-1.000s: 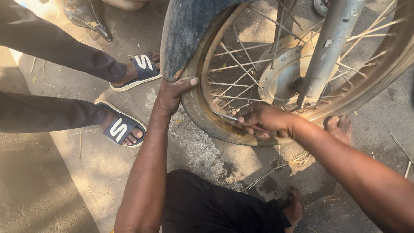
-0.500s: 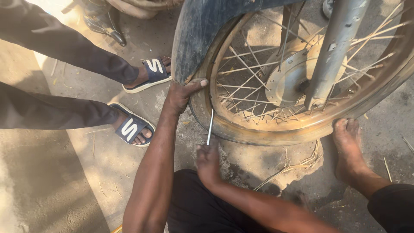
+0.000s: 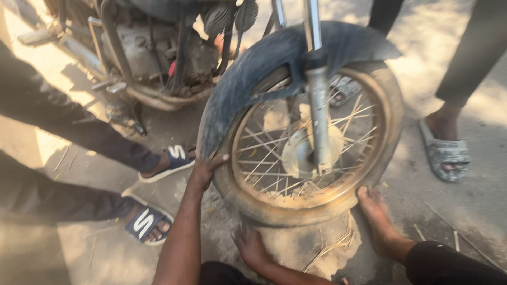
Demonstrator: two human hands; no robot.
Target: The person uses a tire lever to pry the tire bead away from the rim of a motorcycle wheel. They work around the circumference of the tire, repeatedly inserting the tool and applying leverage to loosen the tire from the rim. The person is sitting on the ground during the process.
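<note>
Overhead, a motorcycle [image 3: 158,58] stood on dusty ground, its front wheel [image 3: 311,148] resting on a stone [image 3: 306,245]. Steadying it, the left hand [image 3: 206,171] pressed spread fingers against the tyre [image 3: 229,184]; the right hand [image 3: 248,245] lay flat, fingers open, below it.

Left hand [image 3: 206,170] presses the tyre [image 3: 274,211] left side, right hand [image 3: 248,244] sits under it; bare foot [image 3: 372,206] right of both, sandalled feet [image 3: 158,190] further left.
</note>
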